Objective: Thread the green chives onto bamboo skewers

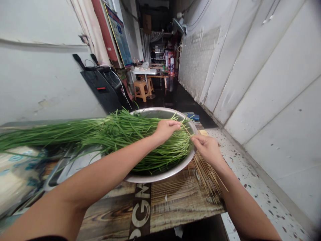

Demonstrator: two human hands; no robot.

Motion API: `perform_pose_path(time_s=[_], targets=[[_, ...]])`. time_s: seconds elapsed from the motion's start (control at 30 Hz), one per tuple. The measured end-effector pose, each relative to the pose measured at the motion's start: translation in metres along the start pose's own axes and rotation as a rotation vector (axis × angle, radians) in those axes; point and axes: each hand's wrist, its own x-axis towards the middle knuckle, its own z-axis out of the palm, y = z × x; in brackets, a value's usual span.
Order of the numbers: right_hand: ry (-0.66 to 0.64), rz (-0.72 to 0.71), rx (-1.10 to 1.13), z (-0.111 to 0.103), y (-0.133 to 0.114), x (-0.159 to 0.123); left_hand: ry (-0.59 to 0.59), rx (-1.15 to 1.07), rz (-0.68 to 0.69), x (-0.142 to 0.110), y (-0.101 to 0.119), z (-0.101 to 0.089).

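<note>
A wide metal basin (pixel 160 176) on the wooden table is heaped with long green chives (pixel 150 157), their pale cut ends toward the right rim. Over these ends my left hand (pixel 166 130) is closed in a pinch, its fingertips on chive stalks; how many is too small to tell. My right hand (pixel 207 147), at the basin's right rim, pinches a thin bamboo skewer (pixel 186 129). The skewer slants up and left toward my left fingertips, and its other end sticks out behind my right wrist. More bamboo skewers (pixel 204 172) lie loose on the table under my right hand.
More long chives (pixel 50 132) stretch left across the table (pixel 175 204). A plastic bag (pixel 17 177) and a tray (pixel 60 170) are at the left. A blue box (pixel 193 116) sits behind the basin. Stools (pixel 140 89) and a small white table (pixel 145 71) stand farther back.
</note>
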Motion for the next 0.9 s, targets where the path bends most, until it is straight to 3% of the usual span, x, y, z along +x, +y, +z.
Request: perform_pose_path(time_s=[0.1,0.27,0.43,0.53,0.6,0.7,0.8,0.83,0.9], targets=[[0.026,0.004,0.018,0.001,0.000,0.000,-0.085,0.083,0.071,-0.005,0.004,0.002],[0.091,0.080,0.085,0.005,0.004,0.001,-0.466,0.240,0.211,-0.006,0.015,-0.001],[0.115,0.134,0.249,0.008,0.003,0.000,-0.498,0.297,0.223,-0.003,0.017,-0.011],[0.155,0.099,0.294,0.004,-0.007,-0.003,-0.695,0.347,0.229,-0.004,0.020,-0.013],[0.258,0.084,0.270,-0.003,-0.013,-0.005,-0.783,0.371,0.234,-0.005,0.026,-0.015],[0.493,0.071,0.282,-0.016,-0.014,-0.002,-0.805,0.322,0.205,-0.006,0.044,-0.029],[0.698,0.036,0.359,-0.030,-0.007,0.004,-0.774,0.300,0.063,-0.016,0.069,-0.055],[0.705,0.034,0.371,-0.032,-0.005,0.005,-0.763,0.347,0.012,-0.022,0.077,-0.066],[0.576,0.068,0.370,-0.033,-0.002,0.005,-0.765,0.469,-0.039,-0.037,0.089,-0.086]])
